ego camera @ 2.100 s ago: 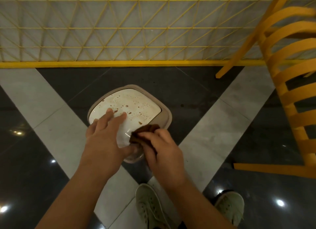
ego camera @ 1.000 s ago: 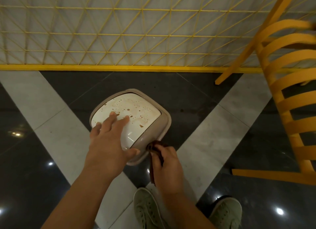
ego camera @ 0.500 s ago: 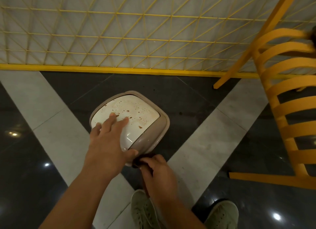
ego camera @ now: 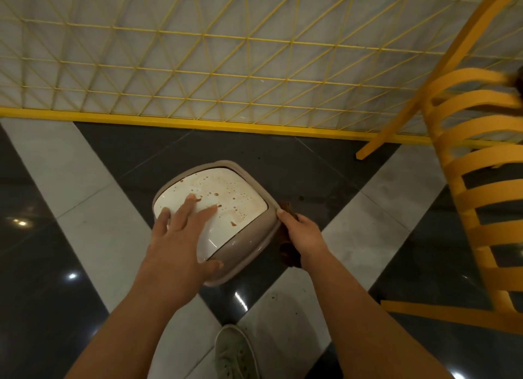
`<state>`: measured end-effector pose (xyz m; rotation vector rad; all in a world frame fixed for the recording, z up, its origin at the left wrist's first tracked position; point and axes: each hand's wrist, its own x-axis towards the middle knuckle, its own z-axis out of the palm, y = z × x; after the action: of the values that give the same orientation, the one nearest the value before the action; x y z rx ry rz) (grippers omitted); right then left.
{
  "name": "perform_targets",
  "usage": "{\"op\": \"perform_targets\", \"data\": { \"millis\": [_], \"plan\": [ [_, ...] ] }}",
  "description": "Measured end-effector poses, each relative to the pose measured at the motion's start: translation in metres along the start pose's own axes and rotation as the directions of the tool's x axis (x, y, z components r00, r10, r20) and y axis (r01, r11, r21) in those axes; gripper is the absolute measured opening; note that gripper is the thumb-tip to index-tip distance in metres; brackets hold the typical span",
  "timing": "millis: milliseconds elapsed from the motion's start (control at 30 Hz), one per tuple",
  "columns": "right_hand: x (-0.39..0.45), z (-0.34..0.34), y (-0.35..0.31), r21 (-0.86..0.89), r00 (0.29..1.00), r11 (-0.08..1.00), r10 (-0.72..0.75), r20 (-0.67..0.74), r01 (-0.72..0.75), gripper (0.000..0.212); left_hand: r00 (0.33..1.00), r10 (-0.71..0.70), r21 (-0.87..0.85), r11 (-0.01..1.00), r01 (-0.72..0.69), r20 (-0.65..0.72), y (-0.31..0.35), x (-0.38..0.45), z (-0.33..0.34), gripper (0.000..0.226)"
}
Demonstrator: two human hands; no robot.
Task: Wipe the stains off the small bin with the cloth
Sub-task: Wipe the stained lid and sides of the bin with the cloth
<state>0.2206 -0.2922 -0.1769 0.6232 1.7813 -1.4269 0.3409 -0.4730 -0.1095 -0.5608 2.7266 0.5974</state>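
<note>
The small bin (ego camera: 249,244) stands on the floor below me, with a beige rim and a white lid speckled with brown stains. My left hand (ego camera: 178,237) lies flat on the lid with fingers spread and the thumb at the near rim. My right hand (ego camera: 304,233) grips the dark brown cloth (ego camera: 288,252) and holds it against the bin's right side, below the rim. Most of the cloth is hidden behind the hand and the bin.
A yellow slatted chair (ego camera: 478,197) stands close on the right, one leg reaching toward the yellow wire fence (ego camera: 198,67) behind the bin. My shoe (ego camera: 235,353) is just below the bin. The floor is glossy dark tile crossed by pale bands.
My right hand has carried the cloth from the lid's near corner, round the front edge, to the bin's right side. My left hand has stayed flat on the lid.
</note>
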Motion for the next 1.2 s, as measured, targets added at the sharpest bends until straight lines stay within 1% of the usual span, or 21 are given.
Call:
{"op": "perform_targets", "data": {
  "millis": [67,133,200,233,300,367,433,500,533,600,667,700,733,767,800,833,900,1000,1133,1200],
  "plan": [
    [-0.004,-0.002,0.010,0.021,1.000,0.999,0.026,0.015,-0.026,0.033,1.000,0.010,-0.003,1.000,-0.010,0.016,-0.005,-0.001,-0.003,0.094],
    [-0.010,-0.005,0.024,0.018,0.999,0.999,0.027,0.019,-0.027,0.033,0.999,0.038,0.058,0.998,-0.038,0.005,-0.009,-0.001,-0.005,0.091],
    [-0.021,-0.004,0.044,-0.025,0.999,0.999,0.036,0.013,-0.036,0.032,0.997,0.054,0.150,0.988,-0.045,-0.057,-0.011,-0.002,-0.007,0.087],
    [-0.028,-0.001,0.055,-0.018,0.999,0.999,0.043,0.007,-0.043,0.031,0.993,0.063,0.184,0.982,-0.043,-0.103,-0.011,-0.002,-0.008,0.085],
    [-0.041,0.009,0.079,0.037,0.995,0.994,0.101,-0.006,-0.100,0.032,0.982,0.070,0.205,0.978,-0.033,-0.175,-0.007,-0.003,-0.008,0.082],
    [-0.054,0.021,0.099,0.068,0.986,0.985,0.161,-0.046,-0.157,0.036,0.988,0.039,0.183,0.983,-0.011,-0.151,-0.003,-0.004,-0.008,0.083],
    [-0.065,0.030,0.112,0.089,0.986,0.985,0.152,-0.067,-0.146,0.035,0.997,-0.022,0.087,0.996,0.029,-0.077,-0.001,-0.004,-0.006,0.093],
    [-0.071,0.029,0.120,0.089,0.988,0.991,0.110,-0.108,-0.101,0.029,0.998,-0.071,-0.031,0.997,0.071,0.003,0.003,-0.006,-0.002,0.109],
    [-0.072,0.026,0.123,0.089,0.984,0.994,0.076,-0.161,-0.062,0.027,0.996,-0.085,-0.074,0.993,0.086,0.025,0.005,-0.006,0.000,0.114],
    [-0.073,0.018,0.127,0.079,0.951,0.997,0.015,-0.309,0.010,0.029,0.994,-0.110,-0.144,0.983,0.113,0.030,0.009,-0.006,0.003,0.115],
    [-0.078,0.011,0.128,0.026,0.906,0.990,-0.116,-0.407,0.138,0.029,0.992,-0.128,-0.192,0.973,0.125,0.001,0.011,-0.004,0.005,0.112],
    [-0.082,0.011,0.126,-0.037,0.886,0.975,-0.214,-0.412,0.219,0.025,0.991,-0.132,-0.206,0.971,0.125,-0.018,0.011,-0.003,0.006,0.111],
    [-0.088,0.013,0.123,-0.110,0.872,0.949,-0.315,-0.376,0.295,0.020,0.991,-0.132,-0.216,0.969,0.121,-0.035,0.011,-0.002,0.007,0.110],
    [-0.092,0.017,0.121,-0.180,0.864,0.920,-0.390,-0.319,0.349,0.021,0.990,-0.130,-0.227,0.967,0.116,-0.049,0.011,-0.001,0.009,0.109],
    [-0.095,0.022,0.119,-0.230,0.863,0.895,-0.435,-0.258,0.382,0.025,0.990,-0.128,-0.232,0.966,0.110,-0.064,0.010,-0.001,0.010,0.107],
    [-0.095,0.027,0.119,-0.260,0.867,0.881,-0.451,-0.214,0.394,0.029,0.989,-0.125,-0.234,0.967,0.104,-0.077,0.010,-0.001,0.011,0.106],
    [-0.093,0.031,0.117,-0.288,0.866,0.867,-0.466,-0.180,0.407,0.029,0.988,-0.120,-0.234,0.967,0.095,-0.094,0.010,-0.001,0.012,0.105],
    [-0.087,0.027,0.116,-0.335,0.848,0.840,-0.501,-0.175,0.427,0.021,0.988,-0.115,-0.238,0.967,0.087,-0.107,0.011,0.000,0.013,0.107],
    [-0.088,0.022,0.115,-0.418,0.837,0.795,-0.532,-0.132,0.439,0.021,0.984,-0.135,-0.236,0.966,0.105,-0.118,0.014,0.000,0.016,0.105],
    [-0.081,0.015,0.108,-0.474,0.820,0.763,-0.556,-0.135,0.439,0.021,0.984,-0.134,-0.226,0.968,0.104,-0.118,0.015,-0.002,0.016,0.105]
  ]
}}
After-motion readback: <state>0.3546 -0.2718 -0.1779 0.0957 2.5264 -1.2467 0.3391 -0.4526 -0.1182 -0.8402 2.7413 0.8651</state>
